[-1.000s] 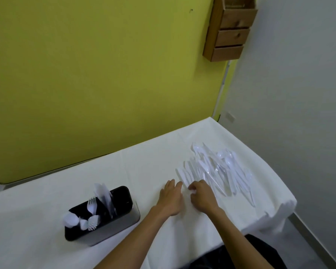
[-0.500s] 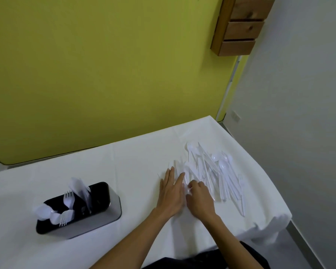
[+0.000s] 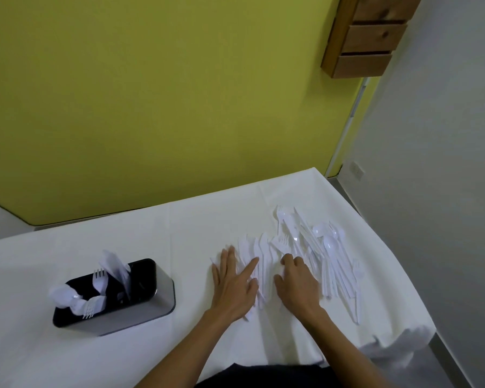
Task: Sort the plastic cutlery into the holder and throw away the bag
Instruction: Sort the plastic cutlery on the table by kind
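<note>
Cutlery sorting looks to be under way, with most pieces not yet in place. Loose white plastic cutlery (image 3: 319,256) lies in a scattered heap on the right part of the white-clothed surface (image 3: 123,233). Round-bowled spoons (image 3: 329,243) are at the heap's far right and flat knives (image 3: 261,247) fan out at its left edge.

The left hand (image 3: 234,281) lies flat on those knives, fingers straight and spread, its grip wide open and holding nothing. The right hand (image 3: 297,284) rests just beside it on the heap, fingers bent at the tips. Whether its grip has pinched a piece cannot be told.

Well apart, on the near left, stands the rectangular holder with a black top and brushed-metal walls (image 3: 140,315). A white fork (image 3: 99,280) and a few other pieces lean in it. No bag can be made out with certainty.

The main risk is probably the heap itself. The pieces are thin, slick and crossed over one another, so lifting one may drag its neighbours. The heap's right side lies near the surface's right edge, so a sideways sweep could push pieces off onto the floor. White on white also makes the kinds hard to tell apart, so a fork could end up in the wrong compartment. Leaning pieces in the holder might block new ones or tip out.
</note>
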Motion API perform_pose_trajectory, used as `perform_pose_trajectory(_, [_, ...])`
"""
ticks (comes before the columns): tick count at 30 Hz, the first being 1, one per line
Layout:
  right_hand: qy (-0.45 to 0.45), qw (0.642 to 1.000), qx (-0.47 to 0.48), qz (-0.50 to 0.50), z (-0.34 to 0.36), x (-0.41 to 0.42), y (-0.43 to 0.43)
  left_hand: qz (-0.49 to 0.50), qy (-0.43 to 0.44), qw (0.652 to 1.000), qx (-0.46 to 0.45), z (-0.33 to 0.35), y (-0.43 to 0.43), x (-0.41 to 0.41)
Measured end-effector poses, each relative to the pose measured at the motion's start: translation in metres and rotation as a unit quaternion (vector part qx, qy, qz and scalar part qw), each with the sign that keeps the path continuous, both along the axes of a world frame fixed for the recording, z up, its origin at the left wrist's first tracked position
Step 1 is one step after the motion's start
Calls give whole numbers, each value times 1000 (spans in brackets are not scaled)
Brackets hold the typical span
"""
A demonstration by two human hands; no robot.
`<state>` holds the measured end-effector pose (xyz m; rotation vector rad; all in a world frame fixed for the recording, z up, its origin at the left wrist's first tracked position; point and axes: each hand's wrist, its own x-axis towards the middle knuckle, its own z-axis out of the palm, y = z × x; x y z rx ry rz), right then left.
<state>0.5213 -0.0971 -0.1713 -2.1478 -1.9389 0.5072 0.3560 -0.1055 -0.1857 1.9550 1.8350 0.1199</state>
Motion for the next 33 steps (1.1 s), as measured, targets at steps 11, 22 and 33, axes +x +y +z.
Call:
perform_pose_trajectory(11, [62,997,-32,23,2,7,-5,-5,81,997,5,-15,-5,6])
perform_pose_trajectory(22, [219,975,-39,-23,19,5,-6,94,-104,988,59,24,12,28])
perform_pose_trajectory(33, [324,943,-77,-1,33,-9,4,317,-394,859,-79,53,40,22])
